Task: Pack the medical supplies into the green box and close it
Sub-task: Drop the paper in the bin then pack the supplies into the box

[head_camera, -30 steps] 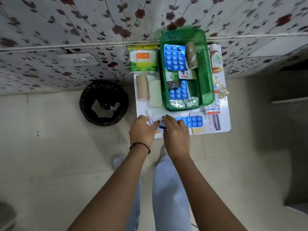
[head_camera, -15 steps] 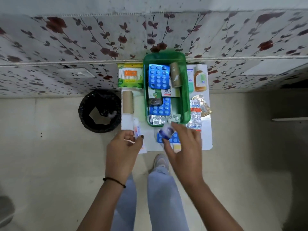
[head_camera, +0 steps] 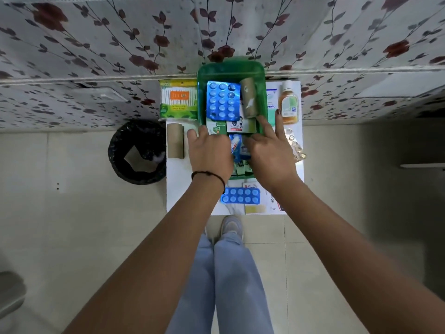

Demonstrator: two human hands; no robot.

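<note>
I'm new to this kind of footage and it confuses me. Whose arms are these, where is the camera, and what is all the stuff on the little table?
There is no machine here. A person wears a wide-angle camera on the head, looking down, so you see their own arms, legs and a shoe. The left hand and right hand reach into an open green box on a small white table. Between them a small white tube is going into the box; exactly which fingers grip it I cannot tell. Already inside are a blue blister pack, a brown bandage roll and small sachets. Still outside are a cotton swab pack, another bandage roll, an amber bottle and a second blue blister strip. A black bin stands on the floor.
</note>
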